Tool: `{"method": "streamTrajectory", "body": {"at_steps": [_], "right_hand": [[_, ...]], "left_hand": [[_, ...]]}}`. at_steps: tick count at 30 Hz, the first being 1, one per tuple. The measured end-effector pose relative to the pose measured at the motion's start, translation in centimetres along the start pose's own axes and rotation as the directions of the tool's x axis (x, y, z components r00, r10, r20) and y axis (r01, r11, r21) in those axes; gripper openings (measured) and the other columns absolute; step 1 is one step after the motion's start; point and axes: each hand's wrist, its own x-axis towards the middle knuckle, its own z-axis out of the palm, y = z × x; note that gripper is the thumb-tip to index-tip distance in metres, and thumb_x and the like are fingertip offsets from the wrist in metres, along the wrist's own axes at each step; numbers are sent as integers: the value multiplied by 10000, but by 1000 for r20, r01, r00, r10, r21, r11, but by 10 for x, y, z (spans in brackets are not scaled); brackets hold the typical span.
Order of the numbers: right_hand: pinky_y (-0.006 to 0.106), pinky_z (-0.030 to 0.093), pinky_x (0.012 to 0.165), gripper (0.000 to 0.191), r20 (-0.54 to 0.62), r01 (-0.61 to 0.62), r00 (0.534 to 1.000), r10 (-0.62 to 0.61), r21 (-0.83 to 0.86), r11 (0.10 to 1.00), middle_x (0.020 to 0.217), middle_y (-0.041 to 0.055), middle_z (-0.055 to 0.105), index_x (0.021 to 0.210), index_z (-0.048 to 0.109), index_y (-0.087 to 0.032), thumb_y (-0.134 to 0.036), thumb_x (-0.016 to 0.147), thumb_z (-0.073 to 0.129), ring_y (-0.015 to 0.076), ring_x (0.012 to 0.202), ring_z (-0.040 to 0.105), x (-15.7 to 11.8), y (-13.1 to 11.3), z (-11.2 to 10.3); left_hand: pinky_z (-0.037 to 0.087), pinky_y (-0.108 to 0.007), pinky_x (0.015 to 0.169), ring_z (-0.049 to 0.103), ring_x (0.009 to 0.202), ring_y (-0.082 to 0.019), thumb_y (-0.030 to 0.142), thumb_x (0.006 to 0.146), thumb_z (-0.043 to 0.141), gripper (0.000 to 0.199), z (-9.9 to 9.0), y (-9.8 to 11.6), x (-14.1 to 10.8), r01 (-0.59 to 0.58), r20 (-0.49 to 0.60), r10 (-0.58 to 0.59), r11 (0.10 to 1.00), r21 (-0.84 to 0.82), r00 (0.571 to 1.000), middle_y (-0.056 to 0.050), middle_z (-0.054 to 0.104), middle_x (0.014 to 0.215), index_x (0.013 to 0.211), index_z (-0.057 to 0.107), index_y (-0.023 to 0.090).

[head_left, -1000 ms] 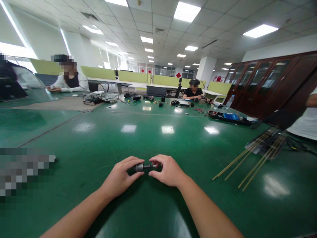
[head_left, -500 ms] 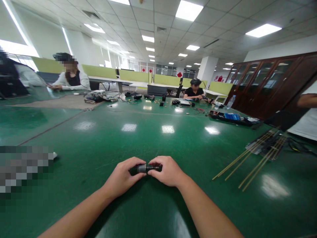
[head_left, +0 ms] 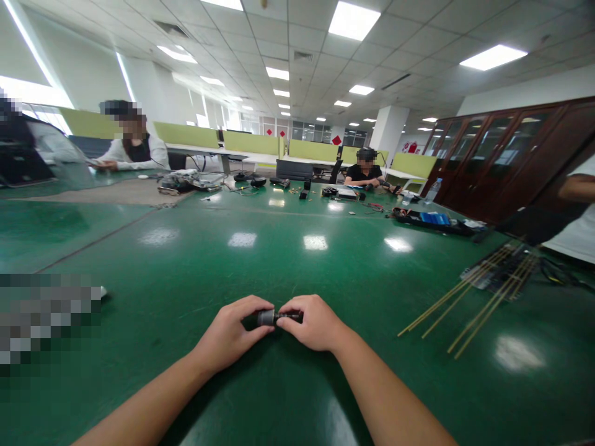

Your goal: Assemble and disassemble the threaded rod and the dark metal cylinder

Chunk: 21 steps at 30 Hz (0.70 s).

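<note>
Just above the green table, my left hand point(head_left: 232, 328) grips a short grey cylinder point(head_left: 266, 318) between thumb and fingers. From its right end a thin dark shaft point(head_left: 282, 316) runs toward my right hand point(head_left: 313, 322). The thumb and fingers of that hand are pinched around the shaft. Cylinder and shaft lie in one line, level, and look joined; I cannot make out exactly what kind of part this is. The fingers hide portions of both.
Several thin yellow rods point(head_left: 481, 306) lie on the right beside a dark device. A black tray with blue parts point(head_left: 434, 218) and a plastic bottle point(head_left: 434, 191) stand farther back. Electronic parts point(head_left: 344, 193) line the far side of the green table point(head_left: 199, 248). Other people sit or stand around it.
Both hands keep hold of the part in nearly the same place. The right hand's fingers have shifted slightly around the shaft.
</note>
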Motion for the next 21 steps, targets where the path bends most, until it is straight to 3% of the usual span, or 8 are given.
{"method": "streamTrajectory", "body": {"at_steps": [21], "right_hand": [[278, 439, 726, 187, -29, -1, 1000, 1, -5, 1000, 901, 32, 714, 988, 731, -229, -335, 857, 651, 177, 810, 624, -1, 1, -1]], "left_hand": [[503, -320, 840, 633, 932, -195, 318, 853, 683, 224, 0, 1, -1, 33, -1, -33, 999, 17, 999, -21, 676, 1008, 1066, 648, 259]]}}
